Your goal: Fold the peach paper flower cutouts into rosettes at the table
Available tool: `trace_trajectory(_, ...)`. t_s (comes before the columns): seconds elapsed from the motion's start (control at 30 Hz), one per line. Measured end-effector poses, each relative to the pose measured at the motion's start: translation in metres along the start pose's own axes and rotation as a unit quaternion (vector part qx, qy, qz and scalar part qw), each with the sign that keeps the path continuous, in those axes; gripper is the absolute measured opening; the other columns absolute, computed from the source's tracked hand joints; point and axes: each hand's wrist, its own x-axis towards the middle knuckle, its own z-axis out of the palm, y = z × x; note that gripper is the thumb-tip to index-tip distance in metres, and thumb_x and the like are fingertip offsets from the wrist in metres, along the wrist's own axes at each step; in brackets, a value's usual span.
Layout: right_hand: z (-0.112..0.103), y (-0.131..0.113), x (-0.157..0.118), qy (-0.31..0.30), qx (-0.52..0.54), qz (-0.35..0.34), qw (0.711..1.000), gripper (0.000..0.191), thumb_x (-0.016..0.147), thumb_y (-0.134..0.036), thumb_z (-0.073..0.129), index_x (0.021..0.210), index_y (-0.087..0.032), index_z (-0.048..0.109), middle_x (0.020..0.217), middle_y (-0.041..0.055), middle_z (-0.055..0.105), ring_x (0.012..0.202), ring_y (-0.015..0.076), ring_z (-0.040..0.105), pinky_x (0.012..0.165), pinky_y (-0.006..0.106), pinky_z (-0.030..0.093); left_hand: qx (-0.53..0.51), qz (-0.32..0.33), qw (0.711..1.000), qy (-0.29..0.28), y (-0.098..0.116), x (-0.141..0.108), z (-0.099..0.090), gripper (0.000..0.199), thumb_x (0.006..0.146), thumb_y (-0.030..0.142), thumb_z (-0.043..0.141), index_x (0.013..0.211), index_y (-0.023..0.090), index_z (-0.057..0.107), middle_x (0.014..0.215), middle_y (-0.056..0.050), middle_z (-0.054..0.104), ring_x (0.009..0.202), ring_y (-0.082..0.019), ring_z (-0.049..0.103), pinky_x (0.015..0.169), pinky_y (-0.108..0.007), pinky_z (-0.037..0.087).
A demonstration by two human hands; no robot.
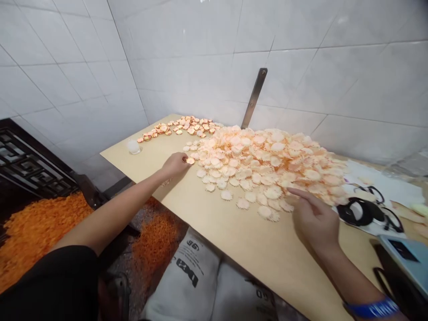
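A broad heap of pale peach discs with scalloped edges (261, 156) lies on the table. My left hand (174, 165) is closed on one small scalloped disc (190, 161) at the heap's left side, its fingertips pinching the rim. On the right, my right hand (316, 220) has its index finger stretched out to the heap's front edge, at or just over the discs there. The other fingers of that hand are curled and partly hidden, and I see nothing held in it. Farther back on the left sits a smaller group of red-edged discs (192, 125).
A clear round container (134, 147) stands near the table's left corner. Black straps (359, 211) and a light blue box (406, 258) lie at the right. Below are white sacks (187, 276) and orange pieces (155, 238). A metal bar (254, 98) leans against the tiled wall.
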Motion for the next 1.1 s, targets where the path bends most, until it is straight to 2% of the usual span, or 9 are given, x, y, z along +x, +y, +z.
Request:
trace_trajectory(0.1,-0.001,0.002,-0.003,0.02,0.013,-0.016,1.0,0.032,0.082,-0.025,0.046,0.094,-0.015,0.074,0.098,0.0107,0.075,0.095,0.0249,0.069,0.088,0.04,0.052,-0.042,-0.019,0.997,0.059,0.003,-0.027,-0.005,0.032,0.078,0.042,0.063,0.095,0.016,0.067,0.099,-0.01,0.07,0.09,-0.023,0.064,0.075,-0.03,0.047)
trace_trajectory(0.2,-0.001,0.004,-0.008,0.011,0.029,-0.045,0.999,0.03,0.084,-0.025,0.046,0.093,-0.016,0.073,0.098,0.0109,0.073,0.096,0.0242,0.067,0.09,0.04,0.05,-0.127,-0.007,0.984,0.123,0.028,-0.064,0.005,0.03,0.081,0.04,0.06,0.096,0.015,0.065,0.094,-0.008,0.07,0.086,-0.02,0.064,0.076,-0.029,0.049)
trace_trajectory(0.33,0.0,-0.002,-0.011,-0.057,0.145,-0.013,0.988,0.028,0.087,-0.035,0.053,0.099,-0.017,0.071,0.098,0.0108,0.073,0.095,0.0227,0.066,0.09,0.04,0.05,-0.204,0.158,0.956,0.137,0.098,-0.099,0.039,0.029,0.08,0.034,0.062,0.103,0.016,0.06,0.099,-0.009,0.067,0.088,-0.019,0.063,0.075,-0.03,0.052)
trace_trajectory(0.4,0.0,-0.006,-0.009,-0.149,0.272,0.064,0.949,0.038,0.086,-0.048,0.058,0.105,-0.017,0.069,0.098,0.0107,0.072,0.086,0.0201,0.066,0.081,0.037,0.053,-0.21,0.278,0.929,0.128,0.138,-0.1,0.057,0.026,0.08,0.03,0.062,0.103,0.017,0.058,0.101,-0.009,0.066,0.094,-0.02,0.062,0.082,-0.034,0.053)
trace_trajectory(0.47,-0.003,-0.007,-0.004,-0.243,0.386,0.134,0.88,0.049,0.078,-0.061,0.064,0.095,-0.015,0.07,0.092,0.0116,0.073,0.08,0.0196,0.067,0.076,0.035,0.055,-0.214,0.379,0.894,0.104,0.171,-0.092,0.07,0.026,0.08,0.028,0.063,0.103,0.017,0.058,0.107,-0.012,0.065,0.103,-0.022,0.061,0.09,-0.038,0.051)
trace_trajectory(0.57,-0.012,-0.004,0.007,-0.27,0.488,0.185,0.809,0.051,0.067,-0.062,0.074,0.085,-0.015,0.071,0.089,0.0109,0.074,0.08,0.0177,0.068,0.081,0.033,0.055,-0.217,0.445,0.867,0.058,0.201,-0.069,0.081,0.03,0.081,0.028,0.063,0.109,0.016,0.056,0.111,-0.014,0.064,0.105,-0.023,0.061,0.09,-0.039,0.053)
trace_trajectory(0.8,-0.019,0.012,0.025,-0.247,0.519,0.239,0.783,0.041,0.064,-0.043,0.084,0.09,-0.013,0.072,0.092,0.0087,0.075,0.083,0.0155,0.069,0.083,0.029,0.055,-0.182,0.516,0.837,-0.013,0.214,-0.026,0.102,0.05,0.086,0.03,0.062,0.134,0.021,0.048,0.128,-0.014,0.061,0.114,-0.023,0.061,0.093,-0.038,0.053)
trace_trajectory(0.9,-0.015,0.017,0.025,-0.267,0.517,0.257,0.772,0.045,0.062,-0.045,0.084,0.09,-0.013,0.071,0.089,0.0069,0.073,0.083,0.0158,0.069,0.082,0.03,0.056,-0.191,0.547,0.815,0.0,0.211,-0.021,0.115,0.04,0.092,0.026,0.053,0.132,0.024,0.052,0.122,-0.011,0.066,0.11,-0.021,0.064,0.093,-0.037,0.054)
trace_trajectory(1.1,-0.014,0.02,0.022,-0.276,0.492,0.258,0.785,0.039,0.066,-0.041,0.083,0.09,-0.014,0.069,0.083,0.0049,0.073,0.078,0.0159,0.069,0.075,0.028,0.054,-0.216,0.585,0.781,-0.022,0.21,-0.023,0.125,0.056,0.093,0.024,0.052,0.146,0.025,0.037,0.132,-0.014,0.061,0.121,-0.023,0.059,0.098,-0.038,0.052)
